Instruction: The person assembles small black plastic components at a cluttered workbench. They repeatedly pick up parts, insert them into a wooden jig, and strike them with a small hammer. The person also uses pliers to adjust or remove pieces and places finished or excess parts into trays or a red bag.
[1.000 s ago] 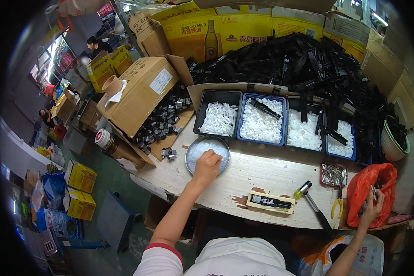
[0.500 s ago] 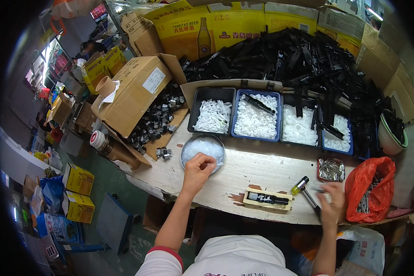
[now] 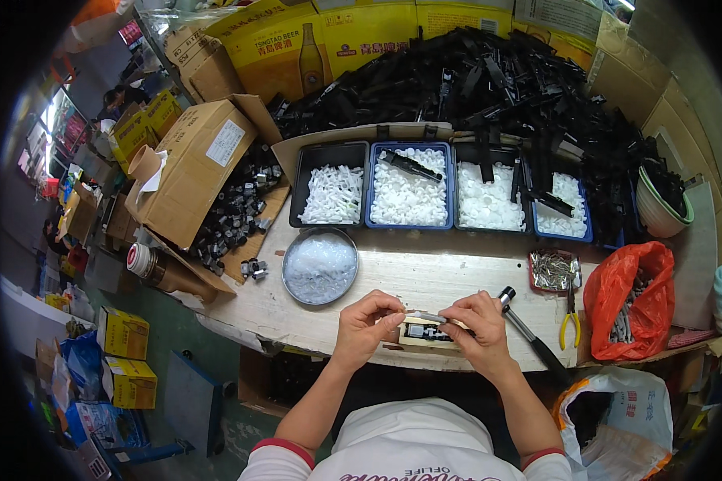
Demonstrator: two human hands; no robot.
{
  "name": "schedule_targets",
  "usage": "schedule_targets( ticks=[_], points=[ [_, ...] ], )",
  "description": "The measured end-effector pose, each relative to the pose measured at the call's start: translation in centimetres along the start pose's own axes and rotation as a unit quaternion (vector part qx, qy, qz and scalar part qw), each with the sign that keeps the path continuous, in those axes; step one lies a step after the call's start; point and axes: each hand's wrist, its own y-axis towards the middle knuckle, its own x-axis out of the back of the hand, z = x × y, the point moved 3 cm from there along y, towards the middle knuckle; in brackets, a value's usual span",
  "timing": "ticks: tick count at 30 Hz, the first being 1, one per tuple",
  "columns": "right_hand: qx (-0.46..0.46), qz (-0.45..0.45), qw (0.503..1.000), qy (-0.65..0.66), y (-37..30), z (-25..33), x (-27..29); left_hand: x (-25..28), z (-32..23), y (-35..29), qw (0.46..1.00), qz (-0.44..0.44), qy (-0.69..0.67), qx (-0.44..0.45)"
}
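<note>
My left hand (image 3: pixel 367 327) is closed in a pinch beside the pale fixture block, its fingertips at the near end of a short grey rod (image 3: pixel 427 316). What those fingers hold, if anything, is too small to make out. My right hand (image 3: pixel 480 330) pinches the rod's other end between thumb and fingers. Just below the rod, the cream fixture block (image 3: pixel 430 343) lies on the bench holding a black and silver mechanism (image 3: pixel 425 331). My right fingers cover its right end. A hammer (image 3: pixel 529 330) with a black grip lies right of my right hand, its head partly hidden.
A round metal dish (image 3: pixel 285 276) holds clear slivers. Several bins (image 3: pixel 371 222) of white plastic parts stand behind, below a heap of black parts (image 3: pixel 457 88). Yellow-handled pliers (image 3: pixel 569 329) lean at a small tray of pins (image 3: pixel 553 270), beside a red bag (image 3: pixel 602 297) of grey rods.
My left hand has left the dish and moved right to the fixture. My right hand has come left from near the red bag and holds a grey rod. The pliers are now visible.
</note>
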Motion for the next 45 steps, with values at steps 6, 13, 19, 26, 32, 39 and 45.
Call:
schedule_targets(
  ticks=[6, 13, 19, 26, 32, 39, 45],
  points=[
    [-0.018, 0.041, 0.998, 0.035, -0.1, -0.3, 0.2, -0.9, -1.1, -0.2, 0.982, 0.035, 0.153, -0.105],
    [-0.070, 0.055, 0.993, 0.077, -1.7, -1.6, 1.3, -2.6, -0.8, -0.1, 0.950, 0.099, 0.235, -0.179],
    [-0.093, 0.070, 0.992, -0.043, -4.2, -2.7, 4.0, -3.4, 2.0, -0.4, 0.920, 0.080, 0.350, -0.156],
    [-0.087, 0.097, 0.987, -0.092, -4.4, -3.1, 3.6, -4.8, 3.4, -0.6, 0.903, 0.068, 0.407, -0.124],
    [-0.075, 0.128, 0.984, -0.100, -3.9, -3.0, 3.4, -4.8, 3.5, -0.6, 0.897, 0.071, 0.416, -0.133],
    [-0.056, 0.140, 0.984, -0.093, -3.5, -3.2, 3.3, -4.9, 3.4, -0.6, 0.897, 0.072, 0.414, -0.135],
    [-0.061, 0.150, 0.982, -0.099, -3.4, -3.4, 2.8, -4.8, 3.5, -0.6, 0.897, 0.073, 0.417, -0.128]
  ],
)
